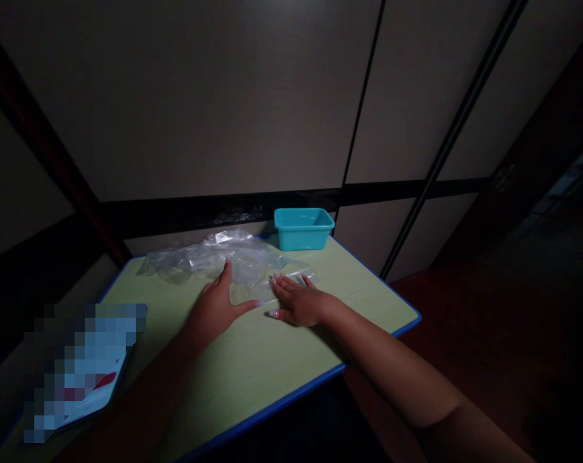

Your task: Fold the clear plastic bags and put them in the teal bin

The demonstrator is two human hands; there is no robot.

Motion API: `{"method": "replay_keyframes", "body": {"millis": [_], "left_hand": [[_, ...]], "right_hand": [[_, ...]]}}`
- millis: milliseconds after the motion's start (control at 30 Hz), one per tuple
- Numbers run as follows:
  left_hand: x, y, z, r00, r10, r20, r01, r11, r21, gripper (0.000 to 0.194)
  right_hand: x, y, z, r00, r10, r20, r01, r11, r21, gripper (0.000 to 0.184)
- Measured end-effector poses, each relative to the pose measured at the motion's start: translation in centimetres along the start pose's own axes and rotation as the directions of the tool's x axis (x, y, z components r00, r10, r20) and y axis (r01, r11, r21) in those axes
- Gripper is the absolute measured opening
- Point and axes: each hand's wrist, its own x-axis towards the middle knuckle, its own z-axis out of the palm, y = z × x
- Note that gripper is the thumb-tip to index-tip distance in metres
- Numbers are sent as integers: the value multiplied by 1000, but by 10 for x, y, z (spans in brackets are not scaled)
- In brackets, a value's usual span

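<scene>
A clear plastic bag (pixel 255 270) lies flat on the pale green table (pixel 272 360), part of a crumpled heap of clear plastic (pixel 195 257) behind it. My left hand (pixel 216 305) lies flat on the bag's left side, fingers stretched out and thumb spread toward the right. My right hand (pixel 298 302) presses flat on the bag's right part, fingers spread apart. Neither hand grips anything.
A teal plastic tub (pixel 303 228) stands at the table's far edge. A blurred-out flat item (pixel 79 366) lies at the near left. The table has a blue rim (pixel 368 350); grey wall panels stand behind, dark floor to the right.
</scene>
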Motion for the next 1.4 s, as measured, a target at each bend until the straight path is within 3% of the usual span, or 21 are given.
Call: {"method": "replay_keyframes", "body": {"millis": [167,300,500,600,1400], "left_hand": [[0,3,-4,997,-64,44,69,990,-121,110],[0,-1,0,998,-28,50,34,991,-131,105],[2,-16,11,998,69,-16,-69,997,-40,100],[3,-20,13,997,76,3,-76,997,-11,99],[-1,-11,9,993,111,37,-117,961,252,82]], "right_hand": [[0,0,-1,1000,11,1,-11,1000,12,79],[0,1,-1,1000,13,4,-13,1000,7,80],[1,0,0,999,30,11,-30,1000,6,80],[0,-1,0,999,33,11,-33,999,-3,80],[-1,2,-2,996,83,23,-83,996,7,81]]}}
